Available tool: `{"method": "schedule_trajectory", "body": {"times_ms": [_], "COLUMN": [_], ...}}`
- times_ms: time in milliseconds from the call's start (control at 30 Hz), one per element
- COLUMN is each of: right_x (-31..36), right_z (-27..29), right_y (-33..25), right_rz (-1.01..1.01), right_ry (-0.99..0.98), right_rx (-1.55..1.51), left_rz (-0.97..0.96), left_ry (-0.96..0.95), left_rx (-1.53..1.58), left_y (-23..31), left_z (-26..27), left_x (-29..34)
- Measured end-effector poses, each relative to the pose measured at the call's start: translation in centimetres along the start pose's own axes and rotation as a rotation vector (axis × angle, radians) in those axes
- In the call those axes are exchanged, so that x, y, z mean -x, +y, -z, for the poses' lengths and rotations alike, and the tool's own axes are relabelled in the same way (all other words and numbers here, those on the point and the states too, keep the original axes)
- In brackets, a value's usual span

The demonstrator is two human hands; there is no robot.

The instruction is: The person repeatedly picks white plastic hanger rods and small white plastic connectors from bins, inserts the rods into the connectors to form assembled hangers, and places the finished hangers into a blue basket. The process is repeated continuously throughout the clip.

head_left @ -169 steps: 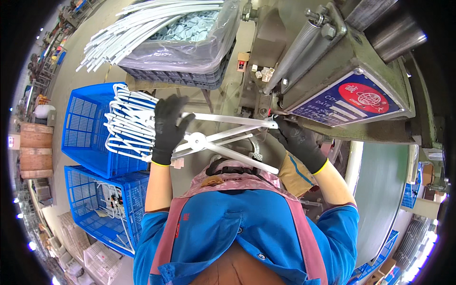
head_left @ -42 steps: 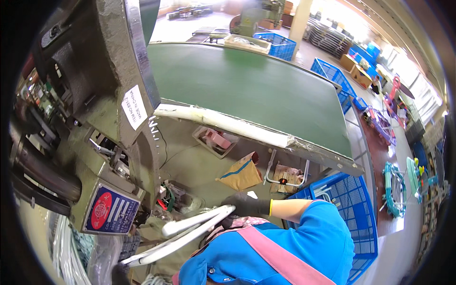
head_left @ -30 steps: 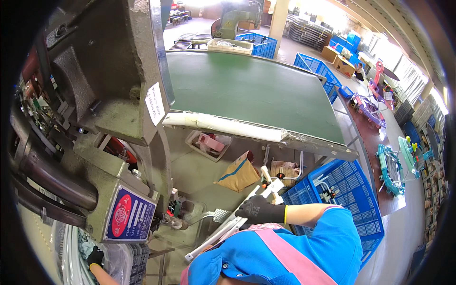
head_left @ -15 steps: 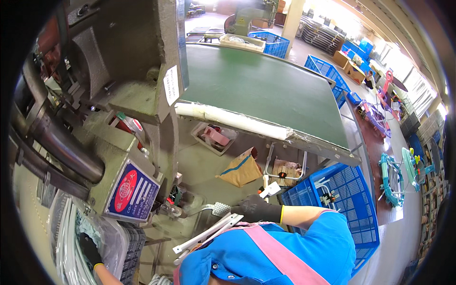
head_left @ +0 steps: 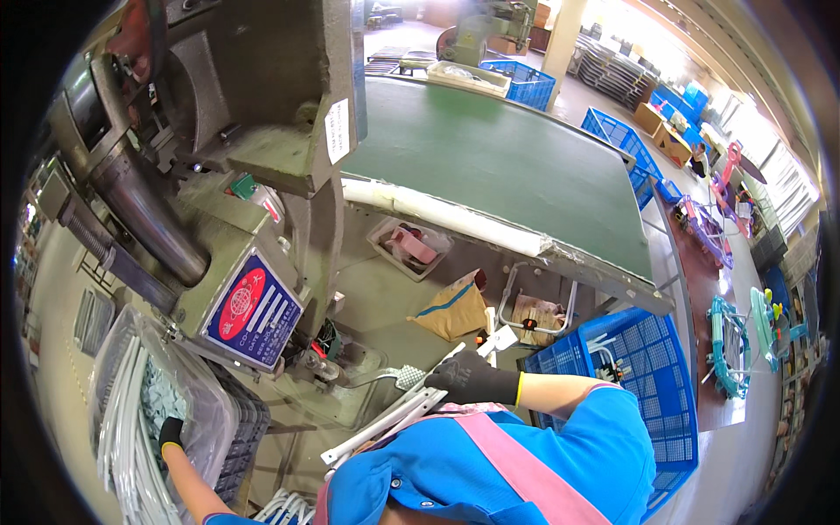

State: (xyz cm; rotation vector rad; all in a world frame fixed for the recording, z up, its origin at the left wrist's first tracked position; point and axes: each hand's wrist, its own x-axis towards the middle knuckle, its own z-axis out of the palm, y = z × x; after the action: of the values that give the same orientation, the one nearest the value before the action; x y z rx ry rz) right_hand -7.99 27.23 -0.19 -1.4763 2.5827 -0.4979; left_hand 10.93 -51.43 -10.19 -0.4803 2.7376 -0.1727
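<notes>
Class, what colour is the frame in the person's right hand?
The frame is white, best seen in the head view.

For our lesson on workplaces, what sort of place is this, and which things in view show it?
Probably a factory workshop: a heavy metal machine stands near a long green-topped table, and a plastic-lined grey crate holds many small pale parts.

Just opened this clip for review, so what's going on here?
A person's black-gloved right hand grips a white tubular frame by the body, near a large metal machine. The left hand is in a plastic-lined dark crate, at a heap of small pale parts beside long white tubes; whether it grips one cannot be seen.
</notes>
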Motion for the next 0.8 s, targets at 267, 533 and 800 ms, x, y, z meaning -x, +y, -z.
{"method": "schedule_trajectory", "body": {"times_ms": [267, 533, 800], "right_x": [1.4, 1.5, 2.2], "right_z": [0.1, -0.9, -1.6], "right_y": [-1.1, -1.8, -2.1], "right_rz": [-0.077, -0.042, 0.015], "right_ry": [-0.112, -0.101, 0.068], "right_rx": [0.007, -0.024, 0.002], "left_rz": [-0.068, 0.142, 0.286], "left_ry": [0.368, 0.208, 0.286], "left_rx": [0.198, 0.524, 0.065], "left_y": [3.1, 6.8, 3.9], "left_z": [2.0, 4.2, 0.9], "left_x": [-2.1, -2.5, -2.8]}}
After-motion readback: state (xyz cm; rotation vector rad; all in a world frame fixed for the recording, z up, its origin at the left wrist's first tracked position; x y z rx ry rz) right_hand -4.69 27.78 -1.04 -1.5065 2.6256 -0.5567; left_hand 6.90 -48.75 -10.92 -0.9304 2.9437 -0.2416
